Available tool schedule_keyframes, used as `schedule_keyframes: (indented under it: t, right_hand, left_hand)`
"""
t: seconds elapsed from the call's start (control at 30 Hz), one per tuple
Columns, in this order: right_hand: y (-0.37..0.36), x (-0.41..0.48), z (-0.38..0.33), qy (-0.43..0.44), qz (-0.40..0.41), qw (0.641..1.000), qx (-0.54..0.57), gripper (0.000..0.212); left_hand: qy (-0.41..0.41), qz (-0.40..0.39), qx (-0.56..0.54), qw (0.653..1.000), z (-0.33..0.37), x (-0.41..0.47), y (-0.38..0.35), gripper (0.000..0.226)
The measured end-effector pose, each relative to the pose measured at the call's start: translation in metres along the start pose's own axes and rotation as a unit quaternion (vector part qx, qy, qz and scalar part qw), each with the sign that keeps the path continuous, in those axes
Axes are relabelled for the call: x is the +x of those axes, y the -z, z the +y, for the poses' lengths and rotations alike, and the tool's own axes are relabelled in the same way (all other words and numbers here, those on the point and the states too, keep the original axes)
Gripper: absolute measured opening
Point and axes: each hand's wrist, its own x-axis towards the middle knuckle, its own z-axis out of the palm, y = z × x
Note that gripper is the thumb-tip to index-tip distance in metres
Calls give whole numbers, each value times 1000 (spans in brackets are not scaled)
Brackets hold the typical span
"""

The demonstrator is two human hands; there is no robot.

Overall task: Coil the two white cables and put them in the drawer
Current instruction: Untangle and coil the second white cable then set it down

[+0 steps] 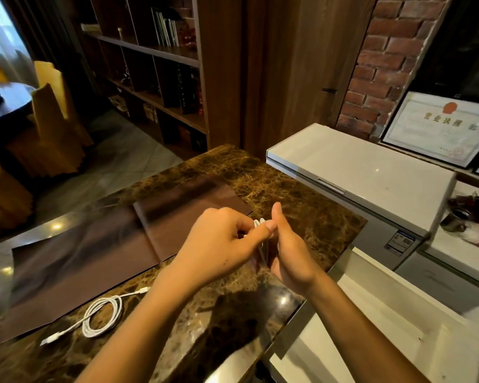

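Marble counter (260, 172) w/ brown mat (100, 244) on top; white chest freezer (357, 167) just beside, on the right. Cable 1 (101, 317) coiled, lying on counter at mat's near edge, both plugs loose. Left hand (219, 244) + right hand (291, 252) together above counter, both pinched on cable 2 (260, 224), loops bunched btwn fingers. Drawer not in view. Risk: grip slips mid-wrap, loops spring open; cable 1 untied, prob uncoils when lifted

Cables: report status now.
Left hand and right hand both shut on second cable, mid-coil. First cable coiled on counter. Nothing blocking.
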Motion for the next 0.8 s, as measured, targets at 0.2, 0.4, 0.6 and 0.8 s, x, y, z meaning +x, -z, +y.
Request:
schedule_keyframes:
  t: [0.2, 0.4, 0.6, 0.8]
  right_hand:
    - [-13, -9, 15, -27, -40, 996, 78, 84]
    - [-17, -15, 12, -50, -93, 993, 59, 80]
    - [-25, -17, -2, -24, -110, 992, 53, 51]
    - [-27, -17, -17, 4, -104, 991, 85, 36]
  left_hand:
    - [-5, -8, 30, 1000, -2, 16, 6, 69]
    - [-37, -53, 3, 998, -12, 27, 6, 69]
    - [-35, -32, -127, 991, -22, 39, -1, 67]
    - [25, 48, -298, 953, -35, 41, -19, 62]
